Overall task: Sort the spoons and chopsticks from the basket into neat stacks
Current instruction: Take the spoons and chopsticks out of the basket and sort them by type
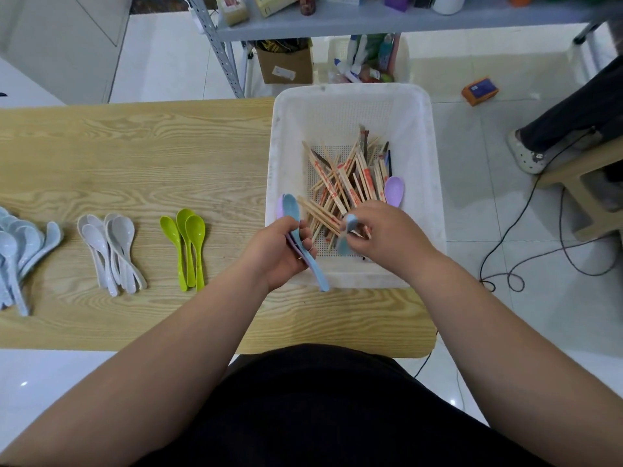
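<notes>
A white perforated basket (350, 99) stands on the right end of the wooden table (135, 153). Inside lie several wooden chopsticks (340, 183) and a purple spoon (393, 190). My left hand (276, 254) grips a small bundle of blue and purple spoons (292, 210) at the basket's left rim. Over the basket's near part, my right hand (387, 230) pinches another blue spoon (347, 234), which looks blurred. On the table lie three green spoons (188, 244), a stack of white spoons (111, 247) and a pile of pale blue spoons (20, 244).
Behind the table stand a metal shelf (371, 18), a cardboard box (285, 64) and a bin of bottles (369, 60). A black cable (526, 237) trails over the tiled floor at right, near a wooden stool (583, 183) and another person's leg (573, 112).
</notes>
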`<control>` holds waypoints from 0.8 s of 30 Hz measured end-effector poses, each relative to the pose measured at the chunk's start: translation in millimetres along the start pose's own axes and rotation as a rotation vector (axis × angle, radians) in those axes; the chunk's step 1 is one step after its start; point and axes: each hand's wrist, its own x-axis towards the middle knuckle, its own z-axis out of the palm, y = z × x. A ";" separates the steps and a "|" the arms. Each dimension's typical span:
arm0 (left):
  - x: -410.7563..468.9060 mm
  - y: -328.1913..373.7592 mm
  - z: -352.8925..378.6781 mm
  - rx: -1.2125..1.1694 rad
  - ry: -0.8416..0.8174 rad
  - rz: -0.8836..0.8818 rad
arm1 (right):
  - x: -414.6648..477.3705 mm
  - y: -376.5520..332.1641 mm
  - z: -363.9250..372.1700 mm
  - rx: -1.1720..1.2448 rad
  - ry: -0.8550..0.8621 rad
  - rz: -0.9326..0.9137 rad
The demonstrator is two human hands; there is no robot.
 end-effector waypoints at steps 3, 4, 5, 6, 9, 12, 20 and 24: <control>0.6 -2.1 4.7 0.083 -0.042 -0.038 | -8.4 -13.2 6.2 0.046 0.149 -0.281; -0.1 -2.4 6.8 0.116 -0.079 -0.058 | -10.0 -16.2 10.7 0.000 0.166 -0.378; -2.7 -2.9 9.8 0.147 -0.120 -0.082 | -11.1 -17.6 15.3 -0.057 0.174 -0.464; -4.3 -3.8 12.0 0.167 -0.156 -0.105 | -12.2 -17.4 19.8 -0.119 0.177 -0.530; -8.6 -6.2 18.4 0.121 -0.185 -0.129 | -17.8 -14.6 30.2 -0.185 0.164 -0.612; -4.1 -7.4 16.3 0.130 -0.080 -0.098 | -26.1 -15.2 30.6 -0.094 0.124 -0.563; 1.6 -6.4 6.2 0.052 0.035 -0.023 | -5.7 13.0 10.4 -0.523 -0.278 0.444; 3.5 -7.3 6.8 0.077 0.038 -0.031 | 7.6 18.6 16.2 -0.548 -0.331 0.494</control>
